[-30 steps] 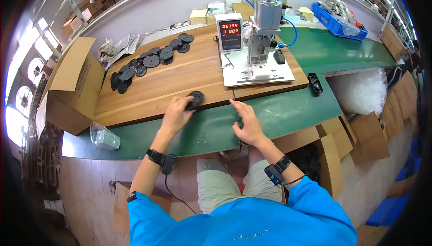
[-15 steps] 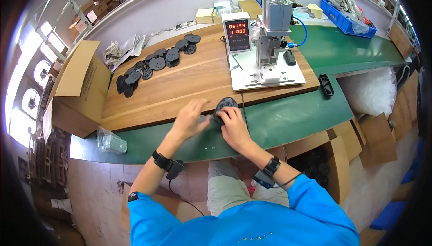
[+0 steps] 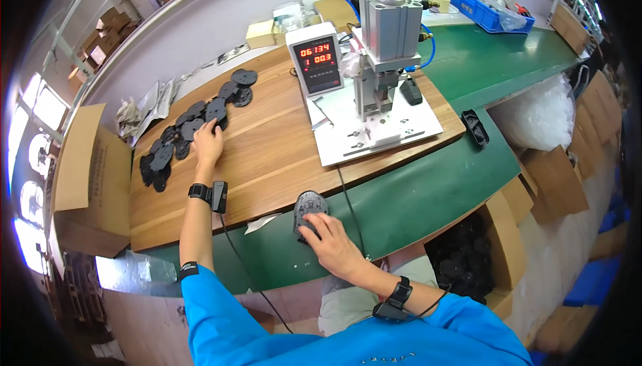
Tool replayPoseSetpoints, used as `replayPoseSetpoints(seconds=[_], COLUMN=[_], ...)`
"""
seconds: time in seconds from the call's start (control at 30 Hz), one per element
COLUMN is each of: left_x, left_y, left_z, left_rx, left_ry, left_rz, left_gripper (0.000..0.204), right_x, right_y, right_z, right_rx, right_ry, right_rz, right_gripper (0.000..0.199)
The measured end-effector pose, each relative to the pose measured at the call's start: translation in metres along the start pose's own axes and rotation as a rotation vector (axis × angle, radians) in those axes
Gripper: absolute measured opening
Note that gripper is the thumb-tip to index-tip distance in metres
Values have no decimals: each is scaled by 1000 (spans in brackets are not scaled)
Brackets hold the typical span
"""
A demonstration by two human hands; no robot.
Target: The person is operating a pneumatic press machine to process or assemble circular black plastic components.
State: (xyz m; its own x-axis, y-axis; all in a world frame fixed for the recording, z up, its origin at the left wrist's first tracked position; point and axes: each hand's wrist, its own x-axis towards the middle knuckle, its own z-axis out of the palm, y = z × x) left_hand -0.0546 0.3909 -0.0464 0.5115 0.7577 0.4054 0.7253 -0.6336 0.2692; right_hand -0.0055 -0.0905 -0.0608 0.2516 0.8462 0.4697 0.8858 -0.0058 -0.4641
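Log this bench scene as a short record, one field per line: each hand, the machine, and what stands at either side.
Left hand: fingers at the spread of dark flat parts; grip unclear
Right hand: fingers on a dark oval part near the front edge of the wooden board
Machine: upright metal unit on a white base, beside a red-lit display
Left side: open cardboard box
Right side: blue crate on the green bench

Blue shirt [image 3: 301, 350] – black wrist straps [image 3: 200, 192]
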Motion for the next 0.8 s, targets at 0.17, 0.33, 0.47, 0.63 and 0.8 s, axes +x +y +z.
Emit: replayPoseSetpoints(seconds=[0.17,0.33,0.47,0.63,0.8], left_x=[-9,-17,-1,-22,-62], left_y=[30,49,49,64,82], left_z=[2,-9,10,-1,-28], left_rx=[-42,117,127,-14,-85], left_ry=[74,62,-146,-175,-4], left_rz=[0,22,-57,31,171], left_gripper=[34,49,56,37,24], right_x=[1,-1,-2,-4,-8], right_y=[2,1,2,5,5], right_z=[-1,2,6,10,6], right_rx=[-36,-61,-29,-14,-14], right_ry=[-39,-11,15,66,100], right_rz=[14,-34,-48,-55,-60], right_gripper=[48,49,50,51,50])
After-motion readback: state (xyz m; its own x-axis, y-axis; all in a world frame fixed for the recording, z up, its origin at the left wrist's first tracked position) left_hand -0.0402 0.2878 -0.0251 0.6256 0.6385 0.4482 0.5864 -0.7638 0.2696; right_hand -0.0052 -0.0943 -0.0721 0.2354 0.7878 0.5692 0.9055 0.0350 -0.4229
